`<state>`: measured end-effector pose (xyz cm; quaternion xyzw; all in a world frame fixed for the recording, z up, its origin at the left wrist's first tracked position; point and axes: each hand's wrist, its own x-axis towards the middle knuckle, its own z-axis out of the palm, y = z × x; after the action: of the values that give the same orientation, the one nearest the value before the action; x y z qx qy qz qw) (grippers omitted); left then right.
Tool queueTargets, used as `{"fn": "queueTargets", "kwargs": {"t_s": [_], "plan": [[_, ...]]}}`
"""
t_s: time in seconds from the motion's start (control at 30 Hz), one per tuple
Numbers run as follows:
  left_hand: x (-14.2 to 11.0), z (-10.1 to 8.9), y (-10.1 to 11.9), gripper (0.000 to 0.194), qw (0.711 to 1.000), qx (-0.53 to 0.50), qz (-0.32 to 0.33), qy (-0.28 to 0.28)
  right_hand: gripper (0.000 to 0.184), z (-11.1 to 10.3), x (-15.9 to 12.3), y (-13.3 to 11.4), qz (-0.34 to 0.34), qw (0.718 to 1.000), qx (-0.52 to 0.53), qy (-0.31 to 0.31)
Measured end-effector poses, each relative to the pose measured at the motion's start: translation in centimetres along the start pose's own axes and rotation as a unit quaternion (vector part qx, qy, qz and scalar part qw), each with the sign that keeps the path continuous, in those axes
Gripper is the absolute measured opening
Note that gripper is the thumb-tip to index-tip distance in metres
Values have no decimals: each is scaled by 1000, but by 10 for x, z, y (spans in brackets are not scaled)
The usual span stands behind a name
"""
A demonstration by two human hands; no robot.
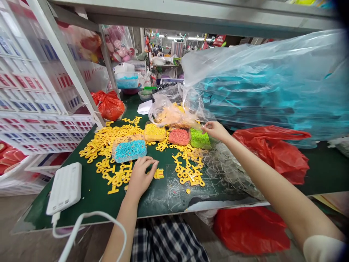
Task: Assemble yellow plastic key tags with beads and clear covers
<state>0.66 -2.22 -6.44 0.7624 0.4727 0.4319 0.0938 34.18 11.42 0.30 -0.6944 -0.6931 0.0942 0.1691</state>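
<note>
My left hand [142, 175] is low over the table, its thumb and fingers curled together. A small yellow frame with rows of coloured beads [159, 173] sticks out from beside the thumb, its left end hidden by the hand. Beyond that hand stands a clear tub of blue beads [131, 149]. My right hand [215, 131] reaches forward with fingertips pinched, just above a tub of green beads [200, 138]; whatever is in the pinch is too small to tell. Tubs of red beads [179, 136] and yellow beads [155, 131] stand to its left.
Yellow plastic pieces [109, 142] lie heaped at left, more [188, 169] at centre. An open clear bag [177, 111] sits behind the tubs. Clear plastic pieces [229, 167], a red bag [275, 149] and a large bag of blue items [267, 91] fill the right. A white power bank [65, 187] lies front left.
</note>
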Motion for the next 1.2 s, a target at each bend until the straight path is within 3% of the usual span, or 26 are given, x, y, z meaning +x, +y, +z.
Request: {"fn": "queueTargets", "kwargs": {"t_s": [0.13, 0.27, 0.33, 0.43, 0.5, 0.63, 0.7, 0.77, 0.87, 0.93, 1.03, 1.2], "plan": [[1, -1, 3, 25, 1000, 5, 1, -9, 13, 10, -23, -21, -15, 997, 68, 28], [1, -3, 8, 20, 1000, -20, -9, -4, 24, 33, -59, -61, -83, 975, 202, -35], [0, -3, 9, 31, 999, -29, -13, 11, 30, 44, -78, -83, -122, 904, 392, -117], [-1, -3, 7, 53, 1000, -6, -9, 24, 38, 59, -100, -109, -136, 822, 510, -214], [-2, -4, 5, 56, 1000, 22, -5, 16, 40, 69, -107, -119, -142, 790, 538, -256], [-2, -6, 6, 41, 999, 40, 14, -2, 40, 86, -110, -121, -150, 753, 569, -295], [-3, -7, 7, 39, 999, 24, 28, -6, 38, 91, -112, -117, -155, 761, 555, -298], [-3, -8, 7, 40, 999, 6, 27, -23, 33, 91, -115, -111, -177, 794, 511, -276], [-4, -12, 4, 40, 997, -2, -17, -77, 23, 85, -119, -105, -252, 879, 370, -162], [-4, -15, 0, 39, 991, 5, -54, -121, 25, 82, -121, -103, -323, 907, 252, -91], [-4, -16, -5, 37, 979, 26, -93, -181, 36, 82, -121, -102, -405, 898, 157, -72], [-6, -13, -5, 36, 969, 28, -103, -224, 36, 91, -122, -102, -423, 896, 115, -77]]}}
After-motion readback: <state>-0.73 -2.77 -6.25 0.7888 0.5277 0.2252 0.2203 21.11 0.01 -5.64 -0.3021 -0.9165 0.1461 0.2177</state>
